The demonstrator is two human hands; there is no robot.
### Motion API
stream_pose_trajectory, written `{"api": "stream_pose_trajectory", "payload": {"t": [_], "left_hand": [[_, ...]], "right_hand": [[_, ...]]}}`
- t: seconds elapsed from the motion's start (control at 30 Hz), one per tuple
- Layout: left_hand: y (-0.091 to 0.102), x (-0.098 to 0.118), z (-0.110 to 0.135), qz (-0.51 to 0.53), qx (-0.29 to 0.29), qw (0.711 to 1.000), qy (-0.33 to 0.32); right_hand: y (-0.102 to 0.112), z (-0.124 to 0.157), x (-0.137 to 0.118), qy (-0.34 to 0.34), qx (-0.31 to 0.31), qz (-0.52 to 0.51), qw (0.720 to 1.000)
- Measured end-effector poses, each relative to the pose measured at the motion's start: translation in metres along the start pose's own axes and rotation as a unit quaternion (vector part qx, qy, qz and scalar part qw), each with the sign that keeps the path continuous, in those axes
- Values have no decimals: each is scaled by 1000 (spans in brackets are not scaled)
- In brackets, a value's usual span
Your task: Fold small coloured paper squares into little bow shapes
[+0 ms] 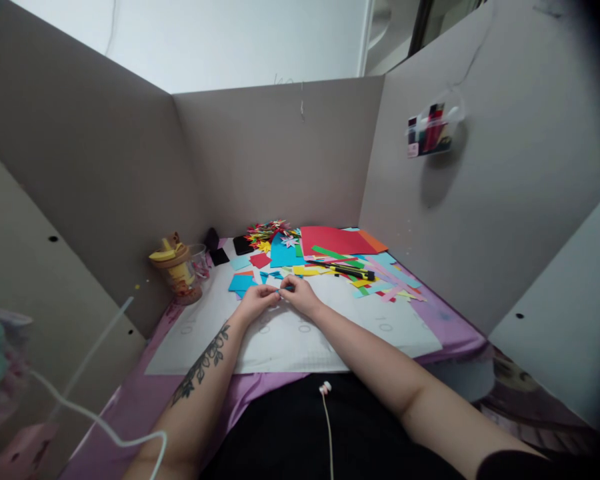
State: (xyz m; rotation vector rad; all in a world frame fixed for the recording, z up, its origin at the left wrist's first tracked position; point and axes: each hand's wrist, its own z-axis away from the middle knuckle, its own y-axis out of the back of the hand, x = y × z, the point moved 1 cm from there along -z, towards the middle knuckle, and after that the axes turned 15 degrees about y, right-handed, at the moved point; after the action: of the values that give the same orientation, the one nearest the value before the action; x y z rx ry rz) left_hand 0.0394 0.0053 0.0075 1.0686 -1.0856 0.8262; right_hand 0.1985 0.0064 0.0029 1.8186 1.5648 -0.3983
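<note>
Both my hands meet over the middle of a white cutting mat (pixel 300 340). My left hand (pixel 258 303) and my right hand (pixel 301 295) pinch a small folded piece of blue paper (pixel 285 289) between their fingertips. The fingers of both are curled and pressed together on it. Just beyond them lie blue paper squares (pixel 241 283) and a big blue sheet (pixel 283 255). A heap of folded paper stars (pixel 269 232) sits at the back.
A red sheet (pixel 333 240) and scattered coloured strips (pixel 385 280) cover the right side, with a black-and-yellow knife (pixel 347 269) on them. A clear cup with a yellow toy (pixel 180 270) stands at the left. Grey partitions wall in the purple-covered table (pixel 140 393).
</note>
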Motion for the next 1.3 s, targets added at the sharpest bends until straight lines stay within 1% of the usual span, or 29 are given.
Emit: {"api": "stream_pose_trajectory", "payload": {"t": [0.1,0.27,0.33,0.4,0.53,0.67,0.8,0.97,1.17,1.3], "left_hand": [[-1,-3,-2,7,5,1000,-1],[-3,1,-1,12,-2,1000,-2],[-3,3,0,3,5,1000,-5],[-3,5,1,-11,21,1000,-12],[-1,6,1,-50,55,996,-39],[-1,4,0,-67,56,995,-54],[-2,4,0,-60,62,995,-56],[-4,9,3,-67,71,993,-59],[-1,1,-2,-82,91,990,-67],[-1,0,-2,-115,81,986,-85]], "right_hand": [[-1,0,-1,-2,26,-1,1000],[-2,-2,-2,35,11,9,999],[-2,-2,-2,56,10,3,998],[-2,-1,-3,62,11,-4,998],[-3,0,-4,37,3,-7,999],[-3,0,-1,22,22,9,999],[-2,0,2,18,39,34,998],[-3,0,4,17,30,36,999],[-4,-1,4,-6,26,27,999],[-3,-1,3,-11,32,22,999]]}}
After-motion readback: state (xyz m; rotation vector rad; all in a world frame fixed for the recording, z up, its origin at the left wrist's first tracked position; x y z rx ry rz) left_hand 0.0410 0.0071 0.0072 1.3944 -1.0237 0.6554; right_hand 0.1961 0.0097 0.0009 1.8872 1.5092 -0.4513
